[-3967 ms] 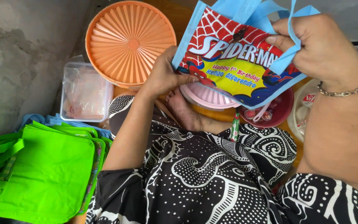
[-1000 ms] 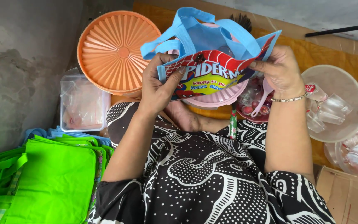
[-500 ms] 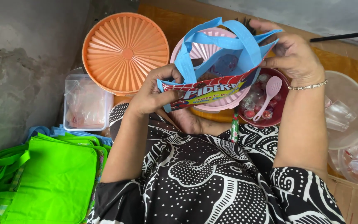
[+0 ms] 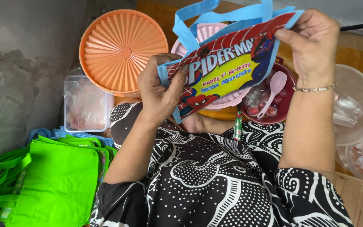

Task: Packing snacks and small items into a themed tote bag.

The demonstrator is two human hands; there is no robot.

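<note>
A small blue fabric bag [image 4: 227, 67] with a red, yellow and blue printed cartoon front and light blue handles hangs in front of me. My left hand [image 4: 158, 90] grips its lower left edge. My right hand [image 4: 309, 44], with a thin bracelet at the wrist, pinches its upper right corner. The bag is stretched flat between both hands, tilted up to the right. It covers most of a pink ribbed lid [image 4: 213, 31] behind it.
An orange ribbed round lid [image 4: 122, 50] lies at the back left, a clear plastic box [image 4: 85, 105] beside it. A stack of green bags [image 4: 51, 185] sits at lower left. A dark red bowl [image 4: 284, 113] holds a pink spoon [image 4: 274, 86]. Clear tubs of cups [image 4: 356, 111] stand right.
The bag's printed front has turned up to face me and is pulled flat. My right hand moved up and right to its corner; my left hand stays on the left edge.
</note>
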